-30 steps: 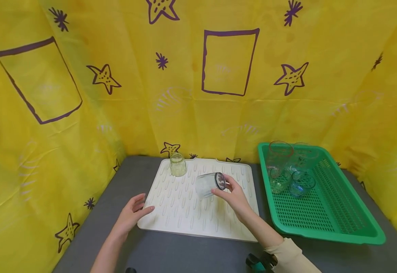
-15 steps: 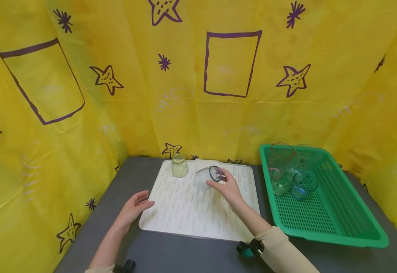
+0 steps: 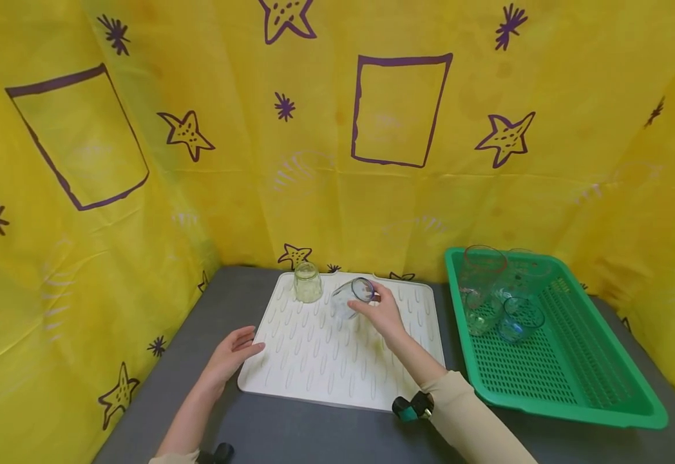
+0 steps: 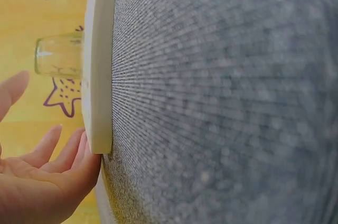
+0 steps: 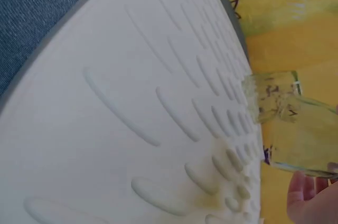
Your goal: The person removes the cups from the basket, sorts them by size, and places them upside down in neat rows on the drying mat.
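A clear tumbler (image 3: 344, 300) with a bluish ring at its raised end is tilted over the white ridged drying mat (image 3: 314, 367). My right hand (image 3: 384, 316) grips it between thumb and fingers; in the right wrist view the same tumbler (image 5: 309, 142) is apart from the mat's surface. Behind it, a pale green glass (image 3: 308, 283) stands upside down at the mat's far left corner. My left hand (image 3: 228, 356) holds nothing, fingers loosely bent; in the left wrist view its fingers (image 4: 79, 168) are at the mat's edge, apparently touching it.
To the right is a green plastic basket (image 3: 569, 412) with several glasses, among them a blue glass (image 3: 520, 320) and a tall red-rimmed glass (image 3: 484, 267). A yellow patterned cloth (image 3: 245, 193) hangs behind and beside the dark grey table (image 3: 291, 432).
My right hand has moved the tumbler slightly left and away from me, tipping its ringed end further up. The left hand has stayed by the mat's edge. The head view has shifted slightly.
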`<act>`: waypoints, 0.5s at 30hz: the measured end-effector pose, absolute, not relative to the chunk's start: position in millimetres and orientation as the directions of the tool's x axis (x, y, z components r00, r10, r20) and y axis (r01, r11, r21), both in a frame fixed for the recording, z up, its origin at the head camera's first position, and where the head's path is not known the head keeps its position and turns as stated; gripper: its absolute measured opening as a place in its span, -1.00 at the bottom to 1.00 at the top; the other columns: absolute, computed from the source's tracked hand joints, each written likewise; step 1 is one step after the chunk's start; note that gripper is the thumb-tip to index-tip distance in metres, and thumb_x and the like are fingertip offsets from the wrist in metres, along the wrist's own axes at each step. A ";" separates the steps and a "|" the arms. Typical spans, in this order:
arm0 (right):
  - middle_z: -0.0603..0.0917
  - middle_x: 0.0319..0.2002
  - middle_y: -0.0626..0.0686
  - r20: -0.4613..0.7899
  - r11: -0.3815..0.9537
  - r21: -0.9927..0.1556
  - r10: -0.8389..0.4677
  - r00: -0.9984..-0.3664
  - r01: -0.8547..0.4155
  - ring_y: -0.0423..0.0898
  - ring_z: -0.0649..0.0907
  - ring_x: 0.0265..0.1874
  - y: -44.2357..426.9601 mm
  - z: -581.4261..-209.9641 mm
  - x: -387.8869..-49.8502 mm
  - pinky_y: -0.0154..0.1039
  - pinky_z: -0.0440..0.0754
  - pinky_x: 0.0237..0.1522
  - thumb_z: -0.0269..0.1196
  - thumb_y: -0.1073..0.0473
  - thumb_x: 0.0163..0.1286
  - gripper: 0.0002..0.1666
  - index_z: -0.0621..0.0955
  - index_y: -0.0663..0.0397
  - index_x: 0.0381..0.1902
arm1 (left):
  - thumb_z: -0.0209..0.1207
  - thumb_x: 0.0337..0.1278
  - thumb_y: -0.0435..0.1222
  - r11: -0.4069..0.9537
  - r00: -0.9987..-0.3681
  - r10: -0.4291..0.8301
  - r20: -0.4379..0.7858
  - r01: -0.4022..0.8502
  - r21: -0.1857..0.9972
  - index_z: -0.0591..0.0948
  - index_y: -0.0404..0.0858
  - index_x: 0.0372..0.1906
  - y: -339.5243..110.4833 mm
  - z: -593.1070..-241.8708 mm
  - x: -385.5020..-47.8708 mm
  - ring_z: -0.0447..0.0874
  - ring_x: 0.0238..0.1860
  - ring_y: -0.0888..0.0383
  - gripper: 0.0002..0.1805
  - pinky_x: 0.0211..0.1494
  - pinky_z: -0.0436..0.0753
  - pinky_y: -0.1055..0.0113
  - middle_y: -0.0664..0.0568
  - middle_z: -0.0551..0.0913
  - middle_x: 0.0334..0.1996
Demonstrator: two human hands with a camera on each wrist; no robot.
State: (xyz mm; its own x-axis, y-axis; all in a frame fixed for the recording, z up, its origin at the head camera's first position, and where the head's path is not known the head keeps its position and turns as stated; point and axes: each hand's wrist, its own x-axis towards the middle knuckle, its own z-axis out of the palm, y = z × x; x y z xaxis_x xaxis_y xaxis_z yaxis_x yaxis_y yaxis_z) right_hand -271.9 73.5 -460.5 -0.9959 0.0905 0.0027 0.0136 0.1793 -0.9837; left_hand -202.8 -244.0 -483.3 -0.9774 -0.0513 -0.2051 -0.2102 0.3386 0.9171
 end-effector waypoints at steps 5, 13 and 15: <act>0.45 0.17 0.15 0.009 0.235 -0.972 0.091 -0.996 0.012 0.05 0.45 0.05 71.9 -463.1 -279.3 -0.15 0.48 -0.09 0.50 0.11 0.07 -0.18 0.47 0.17 0.28 | 0.28 0.21 -0.23 0.345 -0.976 -0.069 -0.209 -0.220 0.913 0.25 -0.43 0.38 -242.7 -483.1 -202.6 0.24 0.35 -0.22 -0.26 0.38 0.25 -0.11 -0.36 0.29 0.34; 0.48 0.11 0.15 0.033 0.344 -0.939 0.103 -0.994 0.005 0.06 0.48 0.01 69.1 -468.3 -297.4 -0.07 0.50 -0.07 0.52 0.04 0.03 -0.18 0.50 0.10 0.26 | 0.28 0.20 -0.22 0.351 -0.975 -0.078 -0.207 -0.221 0.910 0.26 -0.47 0.37 -238.6 -482.6 -201.1 0.26 0.33 -0.25 -0.26 0.35 0.28 -0.11 -0.38 0.31 0.32; 0.48 0.11 0.16 0.037 0.359 -0.933 0.104 -0.994 0.003 0.06 0.48 0.02 68.4 -470.1 -301.7 -0.07 0.49 -0.07 0.52 0.05 0.02 -0.18 0.50 0.11 0.25 | 0.29 0.20 -0.21 0.349 -0.974 -0.079 -0.210 -0.224 0.910 0.27 -0.46 0.37 -237.9 -482.5 -200.7 0.27 0.32 -0.24 -0.26 0.35 0.29 -0.11 -0.38 0.31 0.31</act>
State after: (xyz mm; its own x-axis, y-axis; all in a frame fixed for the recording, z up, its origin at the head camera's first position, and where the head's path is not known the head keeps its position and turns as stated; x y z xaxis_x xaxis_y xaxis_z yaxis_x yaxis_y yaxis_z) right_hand -301.7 68.4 -470.1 -0.9939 0.1041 0.0371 0.0028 0.3592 -0.9332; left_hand -200.7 -237.9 -482.5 -0.9745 -0.0792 -0.2100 -0.2244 0.3485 0.9100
